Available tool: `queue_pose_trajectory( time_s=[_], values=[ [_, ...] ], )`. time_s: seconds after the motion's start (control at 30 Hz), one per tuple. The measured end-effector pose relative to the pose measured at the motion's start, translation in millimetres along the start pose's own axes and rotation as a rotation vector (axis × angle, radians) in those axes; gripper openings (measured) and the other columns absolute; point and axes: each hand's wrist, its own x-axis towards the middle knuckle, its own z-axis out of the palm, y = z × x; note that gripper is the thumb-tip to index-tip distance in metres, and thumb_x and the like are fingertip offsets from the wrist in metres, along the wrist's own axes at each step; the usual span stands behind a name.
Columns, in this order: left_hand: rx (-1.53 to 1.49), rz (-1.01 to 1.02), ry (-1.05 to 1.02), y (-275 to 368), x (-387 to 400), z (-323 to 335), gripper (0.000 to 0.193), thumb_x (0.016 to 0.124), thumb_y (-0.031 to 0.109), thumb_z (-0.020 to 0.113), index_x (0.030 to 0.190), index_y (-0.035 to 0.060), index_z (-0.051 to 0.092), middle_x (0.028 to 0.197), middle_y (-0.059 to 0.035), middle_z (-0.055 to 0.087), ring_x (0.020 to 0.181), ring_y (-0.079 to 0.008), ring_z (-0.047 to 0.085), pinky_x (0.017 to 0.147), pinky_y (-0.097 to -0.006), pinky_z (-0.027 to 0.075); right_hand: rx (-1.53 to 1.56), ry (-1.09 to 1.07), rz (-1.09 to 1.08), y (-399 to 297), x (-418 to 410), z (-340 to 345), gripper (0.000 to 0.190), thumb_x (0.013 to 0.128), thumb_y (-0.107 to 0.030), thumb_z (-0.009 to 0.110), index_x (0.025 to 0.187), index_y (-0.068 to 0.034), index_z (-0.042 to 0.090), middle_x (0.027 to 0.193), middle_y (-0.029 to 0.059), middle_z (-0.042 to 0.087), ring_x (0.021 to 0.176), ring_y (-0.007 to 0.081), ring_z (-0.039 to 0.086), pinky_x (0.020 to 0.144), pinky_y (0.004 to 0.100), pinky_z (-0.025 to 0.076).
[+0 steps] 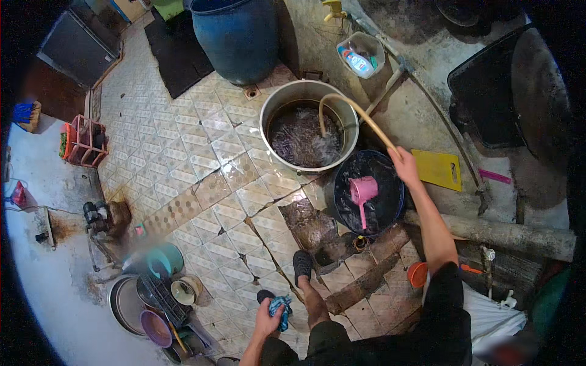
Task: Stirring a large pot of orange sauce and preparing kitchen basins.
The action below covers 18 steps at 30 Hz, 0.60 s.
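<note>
Water runs from a tan hose into a large metal pot that holds dark water. My right hand grips the hose above the yellow cutting board's near side. Bunched in my left hand is a blue patterned cloth, held low near my legs. Just below the pot stands a dark round tub of water. A pink dipper floats in it, its handle towards me.
A tall blue barrel stands behind the pot. The yellow cutting board lies at the right. A clear plastic container holds a bottle. Stacked pots and basins, including a purple basin, sit at the lower left. The tile floor is wet and cracked, with a broken recess.
</note>
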Motion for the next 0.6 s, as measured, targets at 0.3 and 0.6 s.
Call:
queue_pose_trajectory(
  time_s=[0.3, 0.6],
  values=[
    [-0.003, -0.051, 0.094, -70.6, -8.3, -16.0, 0.027, 0.078, 0.024, 0.063, 0.087, 0.0016, 0.050, 0.075, -0.0149, 0.059, 0.069, -0.0250, 0.058, 0.064, -0.0327, 0.045, -0.413, -0.082, 0.035, 82.6, -11.6, 95.8, 0.034, 0.086, -0.033, 0.044, 0.110, -0.010, 0.053, 0.099, 0.0174, 0.058, 0.093, 0.0335, 0.055, 0.076, 0.0488, 0.041],
    [-0.161, -0.089, 0.135, -108.5, -5.6, -63.8, 0.026, 0.077, 0.020, 0.063, 0.092, 0.0010, 0.052, 0.082, -0.0179, 0.059, 0.079, -0.0298, 0.059, 0.070, -0.0355, 0.045, -0.726, -0.454, 0.275, 2.1, -125.6, 195.3, 0.046, 0.073, -0.031, 0.055, 0.115, -0.014, 0.051, 0.119, 0.0156, 0.048, 0.112, 0.0351, 0.044, 0.086, 0.0559, 0.038]
  ],
)
